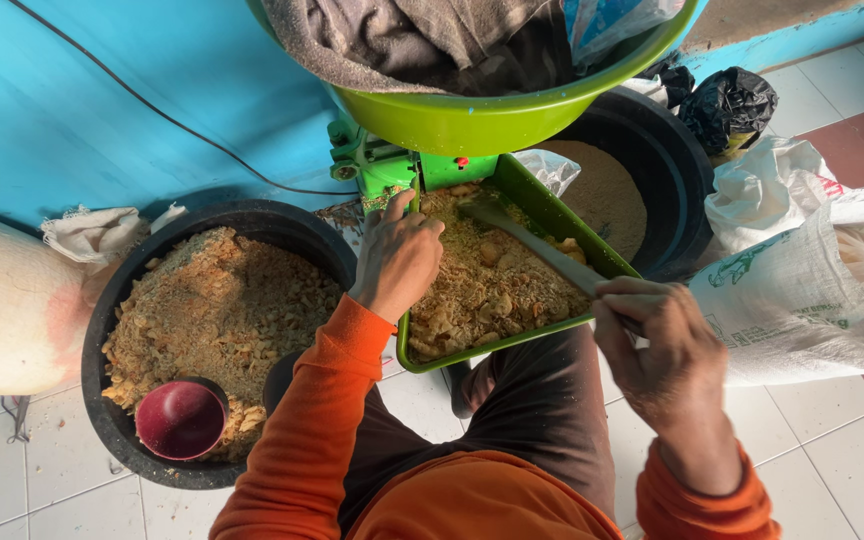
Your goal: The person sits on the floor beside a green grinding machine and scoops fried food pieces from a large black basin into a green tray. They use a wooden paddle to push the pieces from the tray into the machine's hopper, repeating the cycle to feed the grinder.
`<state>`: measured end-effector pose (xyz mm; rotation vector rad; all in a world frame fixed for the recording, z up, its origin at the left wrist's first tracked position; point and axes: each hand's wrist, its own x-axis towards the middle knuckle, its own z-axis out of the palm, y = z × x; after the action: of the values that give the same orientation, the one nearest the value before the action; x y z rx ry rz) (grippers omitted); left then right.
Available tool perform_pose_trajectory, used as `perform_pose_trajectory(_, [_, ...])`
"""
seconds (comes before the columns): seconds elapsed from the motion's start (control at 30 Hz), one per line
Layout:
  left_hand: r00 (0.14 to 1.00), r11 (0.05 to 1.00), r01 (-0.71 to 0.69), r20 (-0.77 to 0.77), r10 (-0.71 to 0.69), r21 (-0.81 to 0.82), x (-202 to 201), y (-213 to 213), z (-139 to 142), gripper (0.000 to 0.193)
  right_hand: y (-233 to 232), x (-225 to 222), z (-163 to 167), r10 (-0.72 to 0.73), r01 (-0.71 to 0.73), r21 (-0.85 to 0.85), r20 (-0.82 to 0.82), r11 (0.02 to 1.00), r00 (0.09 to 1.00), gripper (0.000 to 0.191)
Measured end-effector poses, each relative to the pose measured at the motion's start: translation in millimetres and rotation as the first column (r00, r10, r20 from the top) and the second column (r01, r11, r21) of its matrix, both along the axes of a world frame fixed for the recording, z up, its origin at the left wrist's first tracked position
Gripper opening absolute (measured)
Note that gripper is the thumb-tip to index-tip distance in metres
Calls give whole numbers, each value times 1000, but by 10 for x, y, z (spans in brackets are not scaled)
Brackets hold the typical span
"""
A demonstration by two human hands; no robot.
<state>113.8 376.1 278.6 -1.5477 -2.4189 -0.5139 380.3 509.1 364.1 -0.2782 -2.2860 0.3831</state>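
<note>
Both hands closed: right hand (pixel 667 345) gripping spatula (pixel 532 243), left hand (pixel 397 255) in crumbs (pixel 482 290).

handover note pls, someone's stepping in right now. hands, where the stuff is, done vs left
Left hand: fingers down in the crumbly tan material at the head of the green tray, next to the green machine; whether it grips any cannot be seen.
Right hand: closed on the handle of a long flat tool whose blade end lies in the tray's material.
Black tub on the left: nearly full of the same coarse material, red scoop bowl resting in it.
Second black tub behind the tray: holds finer powder.
Done: some powder in the back tub.
Left: tray and left tub both loaded.
</note>
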Motion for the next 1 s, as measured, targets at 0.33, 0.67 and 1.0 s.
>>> perform_pose_trajectory(0.33, [999, 1000, -10, 39, 9, 27, 9, -17, 18, 21, 165, -372, -210, 74, -75, 21, 52, 997, 996, 17])
perform_pose_trajectory(0.67, [999, 999, -6, 36, 5, 51, 12, -19, 3, 20, 33, -329, -174, 70, -70, 11, -8, 998, 998, 15])
perform_pose_trajectory(1.0, [1000, 1000, -1, 7, 1, -12, -7, -2, -19, 21, -21, -53, -73, 11, -10, 57, -12, 998, 1000, 20])
